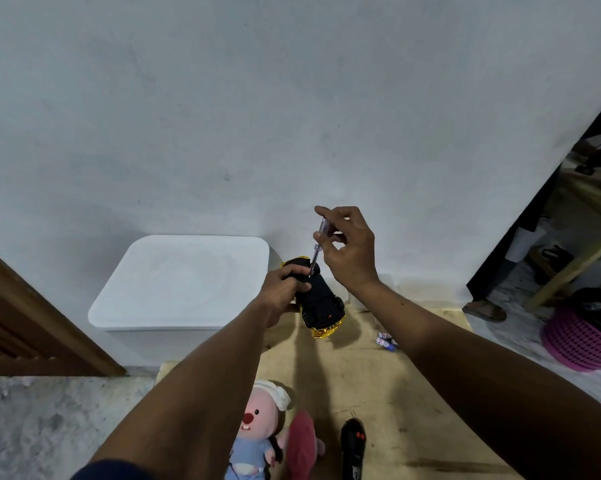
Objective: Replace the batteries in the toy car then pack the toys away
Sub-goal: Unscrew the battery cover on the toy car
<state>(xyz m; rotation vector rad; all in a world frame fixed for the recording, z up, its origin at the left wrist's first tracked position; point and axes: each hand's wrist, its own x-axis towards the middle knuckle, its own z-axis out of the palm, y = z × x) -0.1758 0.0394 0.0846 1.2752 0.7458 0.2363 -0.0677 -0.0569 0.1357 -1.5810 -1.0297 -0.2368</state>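
My left hand [282,293] holds the toy car [321,303] upside down above the wooden table, its black underside up and gold body showing at the ends. My right hand [349,249] pinches a thin clear-handled screwdriver [317,247], tip down on the car's underside near my left fingers. Loose batteries [386,341] lie on the table to the right of the car. A black remote control [352,448] lies at the near edge. A pink plush doll [257,434] in blue clothes lies beside it.
A white lidded storage box [184,282] stands left of the car against the wall. The wooden table [413,393] is narrow. A pink basket [583,341] sits on the floor at the right, and a brown wooden door frame [42,317] at the left.
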